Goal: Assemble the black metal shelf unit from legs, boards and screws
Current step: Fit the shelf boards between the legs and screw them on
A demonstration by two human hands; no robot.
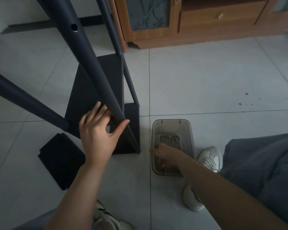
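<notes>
The shelf unit [96, 90] stands partly built on the tiled floor [206, 80], its black boards low down and three dark legs in view: a thick one [93, 63] running from the top of the view down to the left hand, a second [23, 98] coming in from the left edge, and a thinner one [121, 67] behind. One loose black board [60, 161] lies flat on the floor just left of the left forearm.

The left hand [98, 135] reaches forward with its fingers spread, thumb stretched out under the thick leg and fingers against its other side, cradling rather than clenching it.

The right hand [165, 151] reaches into one clear plastic tub [188, 130] on the floor beside the unit; its fingers point down and away, so I cannot tell how they are set or whether they hold anything. About four small screws [175, 138] lie in the tub beyond the hand.
</notes>
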